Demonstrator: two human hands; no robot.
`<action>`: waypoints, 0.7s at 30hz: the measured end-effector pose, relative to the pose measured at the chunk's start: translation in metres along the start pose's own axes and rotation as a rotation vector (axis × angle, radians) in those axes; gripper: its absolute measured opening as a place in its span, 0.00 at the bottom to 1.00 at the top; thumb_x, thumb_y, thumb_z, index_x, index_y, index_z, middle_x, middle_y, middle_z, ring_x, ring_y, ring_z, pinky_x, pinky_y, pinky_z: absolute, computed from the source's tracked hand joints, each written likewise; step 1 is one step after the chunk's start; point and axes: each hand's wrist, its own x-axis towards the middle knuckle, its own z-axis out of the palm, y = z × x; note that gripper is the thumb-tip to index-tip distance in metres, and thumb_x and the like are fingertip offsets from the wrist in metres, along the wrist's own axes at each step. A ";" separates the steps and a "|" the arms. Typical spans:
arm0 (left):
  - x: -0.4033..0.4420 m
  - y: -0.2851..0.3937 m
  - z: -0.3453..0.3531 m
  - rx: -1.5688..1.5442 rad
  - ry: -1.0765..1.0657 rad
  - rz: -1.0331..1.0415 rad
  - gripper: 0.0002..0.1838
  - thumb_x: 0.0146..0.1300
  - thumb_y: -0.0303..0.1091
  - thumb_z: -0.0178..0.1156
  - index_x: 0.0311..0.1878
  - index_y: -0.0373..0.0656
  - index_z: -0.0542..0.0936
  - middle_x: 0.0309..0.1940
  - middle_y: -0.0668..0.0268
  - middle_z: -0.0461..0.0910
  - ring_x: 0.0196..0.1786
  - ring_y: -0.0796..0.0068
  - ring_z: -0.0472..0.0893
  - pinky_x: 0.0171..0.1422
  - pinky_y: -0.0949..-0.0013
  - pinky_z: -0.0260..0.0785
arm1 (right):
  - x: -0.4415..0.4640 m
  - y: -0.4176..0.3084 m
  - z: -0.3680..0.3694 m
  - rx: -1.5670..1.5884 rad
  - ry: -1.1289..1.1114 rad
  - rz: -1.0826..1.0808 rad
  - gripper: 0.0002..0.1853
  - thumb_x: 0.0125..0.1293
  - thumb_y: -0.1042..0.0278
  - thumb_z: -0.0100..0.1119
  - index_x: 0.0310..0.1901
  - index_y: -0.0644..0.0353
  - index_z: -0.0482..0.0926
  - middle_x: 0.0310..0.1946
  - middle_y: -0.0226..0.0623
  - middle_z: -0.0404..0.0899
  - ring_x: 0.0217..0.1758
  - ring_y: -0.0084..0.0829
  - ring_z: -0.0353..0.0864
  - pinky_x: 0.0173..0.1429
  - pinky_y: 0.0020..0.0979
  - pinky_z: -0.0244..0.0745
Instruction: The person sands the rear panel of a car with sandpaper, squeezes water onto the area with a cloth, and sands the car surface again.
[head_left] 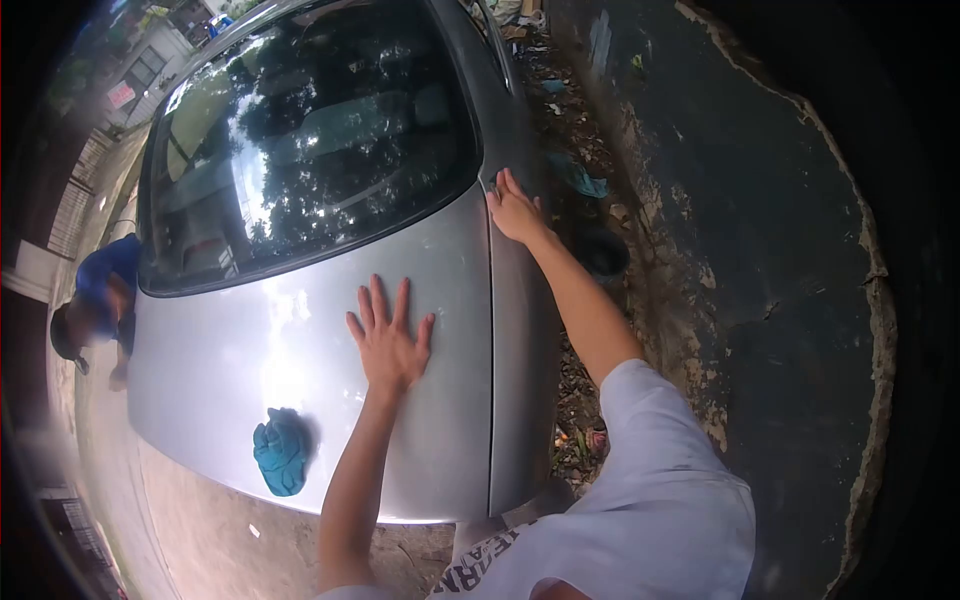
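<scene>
My left hand lies flat on the silver car's broad panel below the glass, its fingers spread. Farther up, my right hand rests by the panel's side seam, near the lower corner of the car window. Its fingers are stretched out, and nothing shows in them. A crumpled teal cloth sits on the panel to the left of my left hand, apart from it.
Along the right side runs a dark, worn wall, with a narrow strip of litter and leaves between it and the car. At the far left, another person in a blue shirt bends beside the car. Concrete ground lies in front.
</scene>
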 end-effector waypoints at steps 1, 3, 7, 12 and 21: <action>-0.002 0.000 0.001 0.003 -0.007 0.002 0.36 0.73 0.59 0.49 0.80 0.57 0.62 0.83 0.51 0.47 0.84 0.44 0.45 0.82 0.34 0.37 | 0.009 0.000 -0.003 0.007 -0.001 -0.001 0.34 0.79 0.47 0.39 0.80 0.54 0.53 0.83 0.33 0.45 0.85 0.40 0.47 0.79 0.66 0.48; -0.001 -0.004 0.001 0.021 0.008 0.015 0.35 0.72 0.59 0.49 0.79 0.56 0.63 0.82 0.50 0.48 0.83 0.43 0.46 0.81 0.34 0.37 | 0.005 0.001 0.000 0.092 0.039 0.004 0.34 0.79 0.48 0.41 0.80 0.54 0.53 0.84 0.33 0.45 0.85 0.41 0.47 0.79 0.66 0.48; -0.002 -0.001 0.006 0.006 0.060 0.042 0.35 0.73 0.58 0.49 0.78 0.55 0.64 0.82 0.49 0.49 0.83 0.42 0.48 0.81 0.33 0.39 | -0.144 0.027 0.010 -0.007 -0.019 -0.161 0.33 0.78 0.51 0.45 0.80 0.51 0.54 0.84 0.30 0.44 0.86 0.39 0.45 0.80 0.66 0.47; 0.000 -0.001 0.000 -0.009 0.056 0.034 0.34 0.73 0.57 0.50 0.78 0.54 0.65 0.81 0.49 0.50 0.82 0.41 0.48 0.81 0.33 0.39 | -0.072 0.005 0.007 0.035 -0.039 -0.179 0.33 0.79 0.51 0.42 0.80 0.51 0.54 0.84 0.29 0.44 0.86 0.38 0.45 0.79 0.69 0.43; -0.006 -0.001 0.003 -0.030 0.039 0.023 0.34 0.72 0.57 0.51 0.78 0.55 0.65 0.82 0.49 0.49 0.83 0.42 0.48 0.81 0.33 0.38 | -0.128 0.024 0.004 0.007 -0.057 -0.135 0.34 0.79 0.47 0.39 0.80 0.51 0.53 0.84 0.28 0.42 0.86 0.39 0.43 0.80 0.67 0.40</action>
